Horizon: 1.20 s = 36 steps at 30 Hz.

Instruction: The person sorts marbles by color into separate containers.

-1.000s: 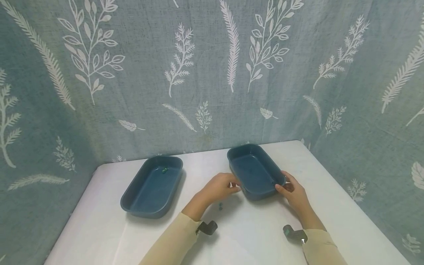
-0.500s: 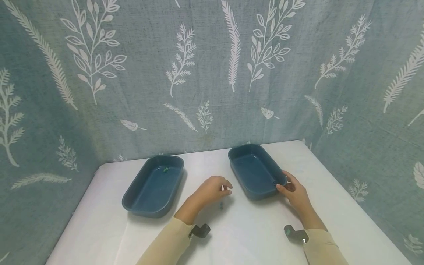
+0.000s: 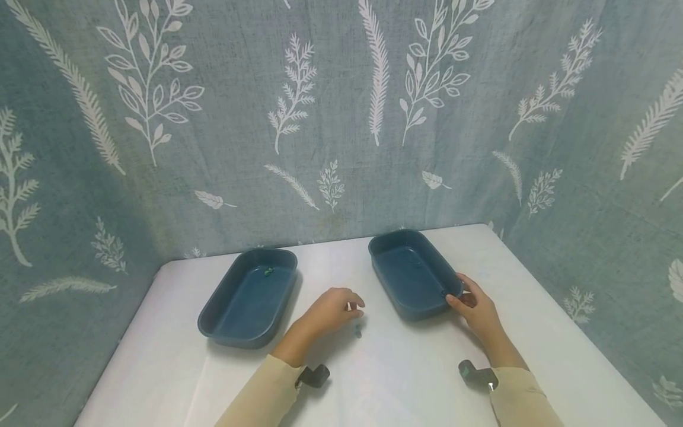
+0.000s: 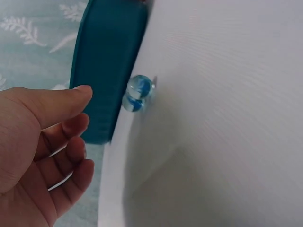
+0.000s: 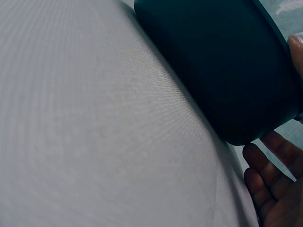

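Two clear glass marbles with blue swirls (image 4: 140, 87) lie close together on the white table, just right of my left hand (image 3: 332, 309) in the head view. That hand (image 4: 52, 151) hovers with loosely bent fingers and holds nothing. My right hand (image 3: 476, 308) grips the near right corner of the right-hand blue tray (image 3: 413, 311), its thumb at the rim and fingers outside. In the right wrist view the tray's dark outer wall (image 5: 222, 61) stands above the fingers (image 5: 265, 165). A small dark spot inside that corner is too small to identify.
A second blue tray (image 3: 240, 341) stands at the left, with small green pieces (image 3: 268, 271) near its far end. The white table (image 3: 395, 379) meets patterned curtain cloth (image 3: 341, 130) at the back and sides.
My left hand has drawn away from the right-hand tray, moving left and slightly toward me. The right hand stays on the tray's corner, and the trays keep their places.
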Available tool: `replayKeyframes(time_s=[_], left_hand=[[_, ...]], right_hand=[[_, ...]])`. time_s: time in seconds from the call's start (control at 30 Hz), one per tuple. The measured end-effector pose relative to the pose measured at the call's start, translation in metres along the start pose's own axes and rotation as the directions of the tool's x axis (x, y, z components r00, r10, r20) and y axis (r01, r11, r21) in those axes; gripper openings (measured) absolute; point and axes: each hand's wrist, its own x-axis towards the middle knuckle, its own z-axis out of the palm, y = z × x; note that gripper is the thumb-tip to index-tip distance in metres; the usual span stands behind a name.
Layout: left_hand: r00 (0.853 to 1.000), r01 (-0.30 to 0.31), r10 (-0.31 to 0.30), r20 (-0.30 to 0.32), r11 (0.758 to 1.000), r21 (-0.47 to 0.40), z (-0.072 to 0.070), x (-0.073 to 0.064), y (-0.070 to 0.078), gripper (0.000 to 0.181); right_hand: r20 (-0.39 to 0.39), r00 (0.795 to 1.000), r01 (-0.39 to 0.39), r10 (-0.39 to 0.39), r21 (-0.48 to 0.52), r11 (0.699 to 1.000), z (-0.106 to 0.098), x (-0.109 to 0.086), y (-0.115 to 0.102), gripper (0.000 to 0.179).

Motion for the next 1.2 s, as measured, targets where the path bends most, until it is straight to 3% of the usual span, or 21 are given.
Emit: replayKeyframes(time_s=[0.73,1.2], left_hand=[[1.000,0.009,-0.009,0.030,1.000,-0.024,0.011,-0.020,-0.012,0.014],[0.998,-0.002,0.003,0.065,1.000,-0.021,0.017,-0.019,-0.009,0.021]], right_hand=[[0.002,1.000,0.000,0.000,0.005,1.000,-0.001,0.001,0.003,0.070],[0.007,1.000,-0.016,0.016,0.006,1.000,-0.001,0.001,0.000,0.070]])
